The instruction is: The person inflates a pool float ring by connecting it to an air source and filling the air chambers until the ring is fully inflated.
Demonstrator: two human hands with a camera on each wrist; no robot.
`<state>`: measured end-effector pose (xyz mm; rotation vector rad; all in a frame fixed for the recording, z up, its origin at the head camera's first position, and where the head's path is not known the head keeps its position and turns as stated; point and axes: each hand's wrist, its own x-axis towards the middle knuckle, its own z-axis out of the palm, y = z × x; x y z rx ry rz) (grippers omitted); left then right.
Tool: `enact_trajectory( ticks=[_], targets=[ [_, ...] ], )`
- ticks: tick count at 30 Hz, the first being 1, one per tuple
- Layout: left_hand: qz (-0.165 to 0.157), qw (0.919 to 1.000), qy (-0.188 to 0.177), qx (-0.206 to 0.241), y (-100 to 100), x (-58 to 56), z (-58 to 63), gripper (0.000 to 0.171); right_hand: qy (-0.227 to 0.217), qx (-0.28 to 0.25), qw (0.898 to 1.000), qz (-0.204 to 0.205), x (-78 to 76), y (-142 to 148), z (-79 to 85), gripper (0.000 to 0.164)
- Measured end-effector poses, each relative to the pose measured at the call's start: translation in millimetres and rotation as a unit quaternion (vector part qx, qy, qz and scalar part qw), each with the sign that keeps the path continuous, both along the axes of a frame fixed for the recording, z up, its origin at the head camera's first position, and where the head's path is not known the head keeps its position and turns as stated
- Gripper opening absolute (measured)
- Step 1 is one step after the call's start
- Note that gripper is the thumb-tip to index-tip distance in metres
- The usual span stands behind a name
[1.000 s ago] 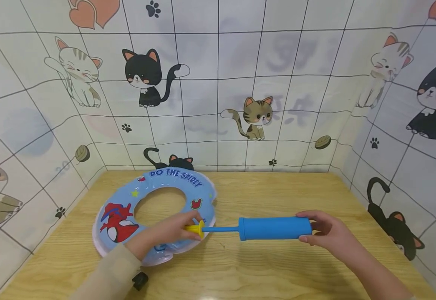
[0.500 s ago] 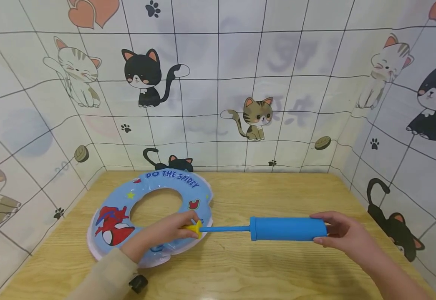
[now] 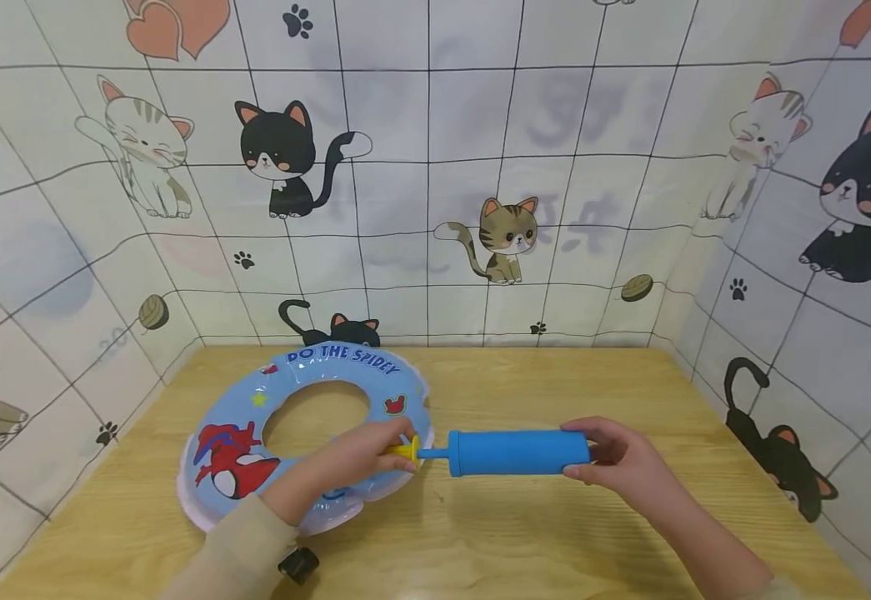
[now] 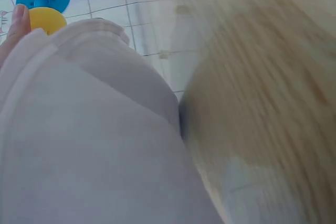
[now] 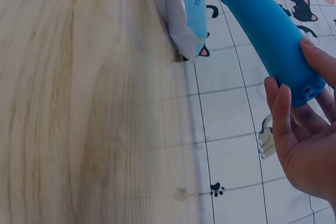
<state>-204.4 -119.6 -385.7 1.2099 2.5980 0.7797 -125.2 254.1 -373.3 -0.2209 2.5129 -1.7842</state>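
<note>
Head view: my left hand (image 3: 371, 454) grips the yellow handle (image 3: 405, 452), my right hand (image 3: 623, 458) holds the far end of the blue hand pump (image 3: 518, 452); little rod (image 3: 435, 454) showing. Pump's level over the table (image 3: 555, 533), handle overlapping the Spidey swim ring (image 3: 277, 375). Left wrist: thumb (image 4: 20, 22) at the handle, rest hidden. Right wrist: fingers half-curled round the perforated end (image 5: 307, 96). Reads as a pump stroke; next move calls for straight alignment.

Left sleeve (image 3: 234, 546) is plain beige, kinda loose and wrinkly, with a folded band at the cuff (image 4: 29, 60). Small black boxy gadget (image 3: 298, 566) right by it. Right forearm (image 3: 698, 525) is bare, just a scrap of pale right sleeve (image 3: 778, 589) showing. Left hand (image 3: 370, 450) and right hand (image 3: 623, 458) are bare too.
</note>
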Motion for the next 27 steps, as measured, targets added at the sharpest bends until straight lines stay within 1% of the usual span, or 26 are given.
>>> enact_trajectory(
  ticks=[3,6,12,16,20,24,27],
  targets=[
    [-0.003,0.9999,0.013,0.005,3,0.7,-0.1,0.03,-0.002,-0.007,1.0,-0.006,-1.7,-11,-1.8,0.059],
    [-0.006,0.9998,0.017,0.009,8,0.7,-0.8,0.031,0.002,0.002,1.0,-0.013,-2.7,-19,0.0,0.058],
    [0.002,1.0,0.003,0.002,15,3.7,-1.7,0.032,0.001,0.024,1.0,-0.016,2.3,-24,7.6,0.057],
    [-0.004,0.9997,-0.021,0.012,14,3.8,-1.3,0.031,-0.001,0.025,1.0,-0.013,8.2,-17,13.6,0.057],
    [-0.005,0.9987,-0.047,0.018,8,2.4,-4.4,0.032,0.004,0.03,0.999,-0.01,11.5,-2,15.2,0.058],
    [0.0,0.9981,-0.06,0.015,-1,2.1,-5.6,0.032,0.009,0.037,0.999,-0.009,16.6,14,15.8,0.058],
    [-0.005,0.9974,-0.068,0.022,-8,1.5,-6.4,0.032,0.025,0.042,0.999,-0.006,21.8,25,16.9,0.057]
  ],
)
